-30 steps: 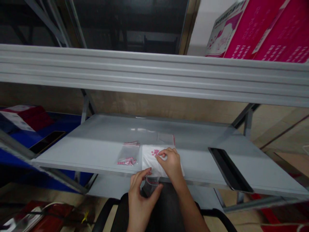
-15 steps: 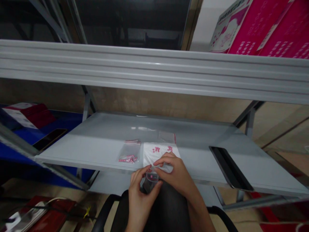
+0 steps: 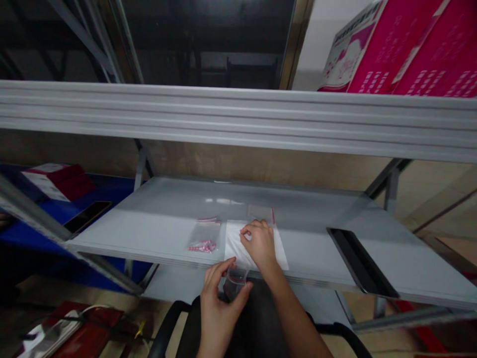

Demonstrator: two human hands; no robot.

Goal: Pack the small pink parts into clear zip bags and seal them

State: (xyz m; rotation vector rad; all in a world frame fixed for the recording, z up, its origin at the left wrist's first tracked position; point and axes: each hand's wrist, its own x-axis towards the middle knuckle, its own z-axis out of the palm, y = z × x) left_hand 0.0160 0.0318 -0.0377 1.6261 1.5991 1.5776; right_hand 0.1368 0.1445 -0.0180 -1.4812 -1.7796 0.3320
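Observation:
My left hand (image 3: 218, 303) is closed around a small clear plastic bag (image 3: 234, 281), held just below the front edge of the grey shelf (image 3: 156, 219). My right hand (image 3: 260, 242) rests on a white sheet (image 3: 279, 251) on the shelf, fingers curled together at its far left part; the pink beads seen there earlier are hidden under it. A filled clear bag with pink beads (image 3: 203, 238) lies left of the sheet. An empty clear bag with a red strip (image 3: 261, 214) lies just behind my right hand.
A black tray (image 3: 359, 261) lies on the shelf at the right. A grey upper shelf beam (image 3: 238, 117) crosses the view, with pink boxes (image 3: 402, 47) on top. At the left are a blue surface, a dark phone (image 3: 87, 216) and a red-and-white box (image 3: 59, 180).
My right hand moved from the mouth of the held bag back up onto the white sheet, covering the beads. My left hand kept holding the bag below the shelf edge.

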